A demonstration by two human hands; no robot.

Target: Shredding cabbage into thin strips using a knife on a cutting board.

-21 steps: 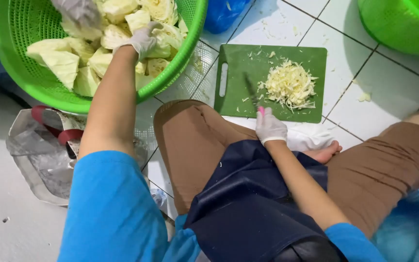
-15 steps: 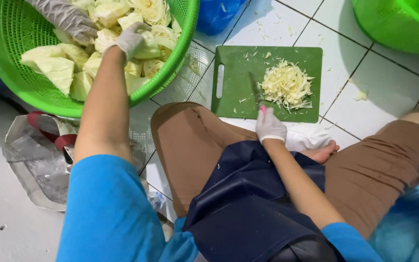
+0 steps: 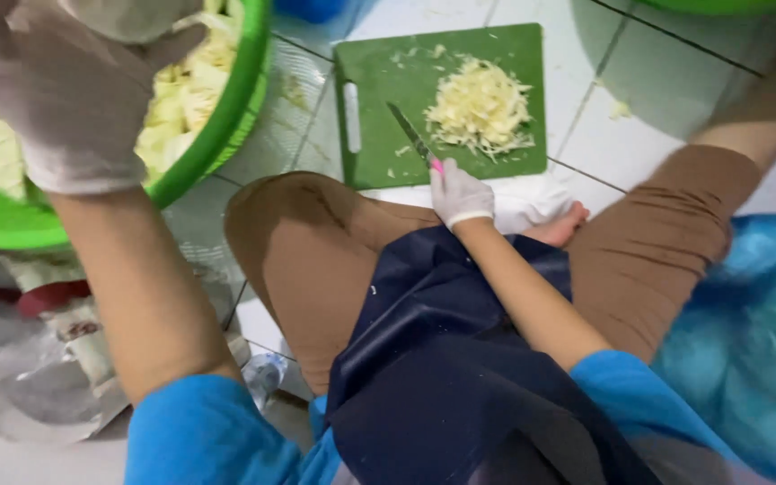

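I am between cuts, fetching more cabbage. My gloved left hand point(image 3: 65, 99) is over the green basket point(image 3: 226, 126) of cabbage chunks point(image 3: 181, 90); its grip I cannot tell. My right hand point(image 3: 458, 193) is closed around the knife point(image 3: 410, 135) on the green cutting board point(image 3: 370, 153), beside the shredded cabbage point(image 3: 480, 108). I judge a chunk must next reach the board.

White glazed floor tiles point(image 3: 648, 144) with dark grout lines run underfoot, damp and shiny. Crumpled clear plastic point(image 3: 20, 377) lies at the left edge, blue plastic sheeting point(image 3: 747, 341) at the right.
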